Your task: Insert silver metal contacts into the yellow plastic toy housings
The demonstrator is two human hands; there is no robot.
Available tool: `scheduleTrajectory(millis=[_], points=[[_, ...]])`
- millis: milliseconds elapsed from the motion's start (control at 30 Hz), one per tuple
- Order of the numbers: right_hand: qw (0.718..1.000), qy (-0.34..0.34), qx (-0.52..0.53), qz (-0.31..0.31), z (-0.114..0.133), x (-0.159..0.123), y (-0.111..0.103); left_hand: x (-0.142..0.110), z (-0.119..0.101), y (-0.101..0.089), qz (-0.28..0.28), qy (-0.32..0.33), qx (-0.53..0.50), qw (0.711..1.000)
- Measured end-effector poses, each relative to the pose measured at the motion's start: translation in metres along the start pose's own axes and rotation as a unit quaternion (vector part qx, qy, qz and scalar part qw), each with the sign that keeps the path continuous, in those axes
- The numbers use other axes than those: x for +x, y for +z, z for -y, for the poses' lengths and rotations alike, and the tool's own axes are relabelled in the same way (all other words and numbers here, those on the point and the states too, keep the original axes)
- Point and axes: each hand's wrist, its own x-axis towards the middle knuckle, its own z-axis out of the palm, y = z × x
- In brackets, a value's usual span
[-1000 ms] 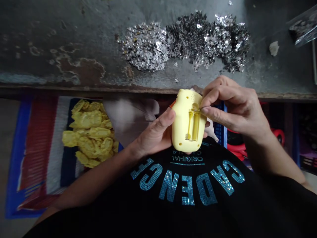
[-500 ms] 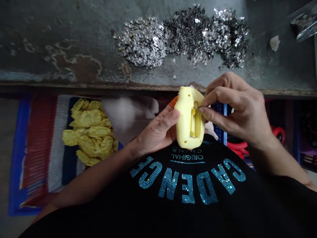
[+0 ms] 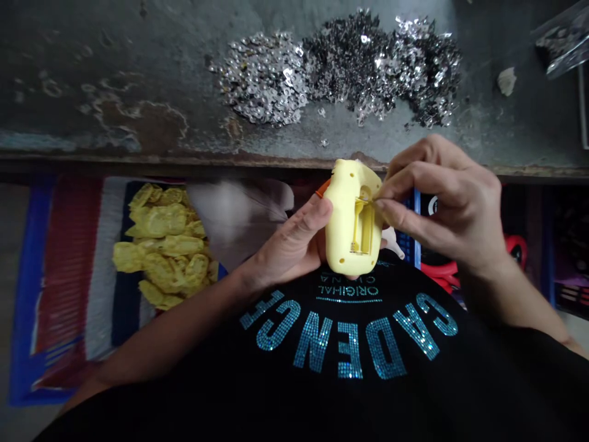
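Held above my lap is a yellow plastic toy shell (image 3: 339, 224), its open battery compartment facing up. My left hand (image 3: 299, 236) grips the shell from the left, thumb on its side and the other fingers hidden behind. At the compartment's upper end, my right hand (image 3: 427, 196) pinches thumb and forefinger together over a tiny thin metal piece (image 3: 370, 199), mostly covered by the fingertips. Piles of small shiny metal contact plates (image 3: 264, 80) lie on the bench beyond the hands. Something orange (image 3: 323, 188) shows behind the shell's left edge.
The metal bench (image 3: 193, 138) has a worn front edge just past the shell. A blue crate (image 3: 25, 294) on the left holds several yellow plastic parts (image 3: 165, 245) on striped cloth. Red-handled items (image 3: 444, 273) sit at right. A plastic bag (image 3: 564, 40) lies at the far right.
The camera view has shifted slightly. My right hand has moved a little right, its fingertips still at the compartment's upper end; the shell stays in my left hand, slightly tilted.
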Motion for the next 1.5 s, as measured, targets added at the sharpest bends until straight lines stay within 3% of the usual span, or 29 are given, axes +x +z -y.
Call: scheduleTrajectory(millis=[133, 367, 600, 767, 900, 1067, 1167, 1400, 1500], points=[[0.996, 0.004, 0.092, -0.011, -0.005, 0.007, -0.004, 0.001, -0.005, -0.002, 0.057, -0.024, -0.033, 0.998], [0.996, 0.035, 0.085, 0.01, -0.004, 0.007, 0.002, 0.001, -0.01, -0.002, 0.079, -0.055, -0.045, 0.994], [1.0, 0.021, -0.005, 0.019, -0.002, 0.003, 0.006, 0.0, -0.006, -0.005, 0.069, -0.054, -0.02, 0.996], [0.995, -0.035, -0.089, -0.003, 0.002, 0.0, 0.01, 0.001, -0.001, 0.0, 0.031, -0.031, -0.025, 0.999], [0.988, -0.028, -0.153, 0.012, 0.006, -0.004, 0.012, 0.001, -0.001, 0.0, 0.025, -0.028, -0.019, 0.999], [0.984, -0.035, -0.176, -0.005, 0.006, -0.011, 0.006, 0.0, -0.005, -0.006, 0.058, -0.07, -0.022, 0.996], [0.98, -0.086, -0.175, -0.042, 0.004, -0.016, 0.007, 0.0, -0.007, -0.006, 0.057, -0.085, -0.034, 0.994], [0.969, -0.144, -0.189, -0.062, -0.003, -0.024, 0.016, 0.0, -0.007, -0.002, 0.069, -0.081, -0.026, 0.994], [0.973, -0.133, -0.185, -0.048, -0.005, -0.027, 0.016, 0.0, -0.006, -0.002, 0.081, -0.072, -0.032, 0.994]])
